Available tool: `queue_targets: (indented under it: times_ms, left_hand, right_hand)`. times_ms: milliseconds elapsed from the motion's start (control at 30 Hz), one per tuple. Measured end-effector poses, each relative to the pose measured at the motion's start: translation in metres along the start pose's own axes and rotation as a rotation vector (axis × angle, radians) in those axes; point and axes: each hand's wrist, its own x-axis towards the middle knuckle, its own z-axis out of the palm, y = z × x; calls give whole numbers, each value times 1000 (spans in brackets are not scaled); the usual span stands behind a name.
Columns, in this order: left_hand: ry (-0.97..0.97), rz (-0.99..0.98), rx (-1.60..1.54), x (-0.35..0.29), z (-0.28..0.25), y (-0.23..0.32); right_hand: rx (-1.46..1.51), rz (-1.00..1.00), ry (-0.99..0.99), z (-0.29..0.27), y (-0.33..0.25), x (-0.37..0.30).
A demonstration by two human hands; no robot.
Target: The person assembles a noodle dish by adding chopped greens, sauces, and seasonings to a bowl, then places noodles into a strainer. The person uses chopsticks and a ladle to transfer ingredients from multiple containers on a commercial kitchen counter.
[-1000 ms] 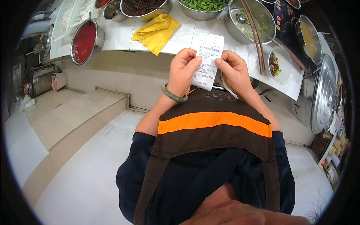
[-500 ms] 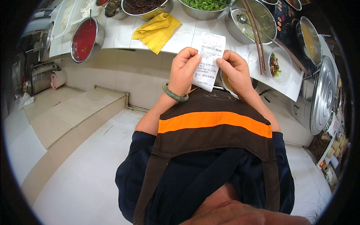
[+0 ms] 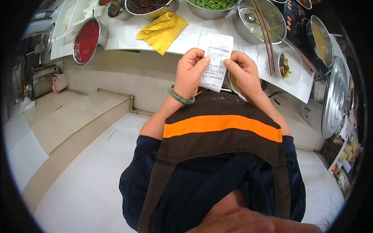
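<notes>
A long white printed receipt [image 3: 216,64] is stretched between my two hands in front of the counter edge. My left hand [image 3: 190,72], with a green bangle on its wrist, pinches the slip's left edge between thumb and fingers. On the opposite edge, the thumb and bent fingers of my right hand [image 3: 244,72] grip the paper. Beyond the slip lies a crumpled yellow cloth [image 3: 162,32] on the white counter [image 3: 124,39]. To the right stands a clear round container [image 3: 289,66] holding greens and dark brown bits.
A steel bowl of red liquid [image 3: 88,42] sits at the counter's left edge. Along the back are a bowl of chopped greens [image 3: 211,4] and a bowl of dark food [image 3: 149,5]. Long chopsticks [image 3: 265,35] rest across a large steel bowl [image 3: 243,27]; a yellowish liquid bowl [image 3: 320,40] stands far right.
The receipt has shifted very slightly toward the left and up, still between both hands. Nothing else has visibly moved.
</notes>
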Motion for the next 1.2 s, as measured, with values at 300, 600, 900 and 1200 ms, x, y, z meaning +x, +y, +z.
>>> queue_targets:
  times_ms: [300, 600, 900, 1200]
  left_hand:
    - [-29, -20, -49, -4, 0, 1]
    - [-31, -51, -20, -7, -1, 0]
    - [-30, -54, -18, -12, 0, 2]
    - [-28, -45, -6, -14, -3, -3]
  right_hand:
    - [-5, 11, 1, 3, -1, -1]
    - [27, 47, 14, 5, -1, -4]
    - [84, 59, 9, 6, 1, -6]
    - [93, 85, 25, 7, 1, -8]
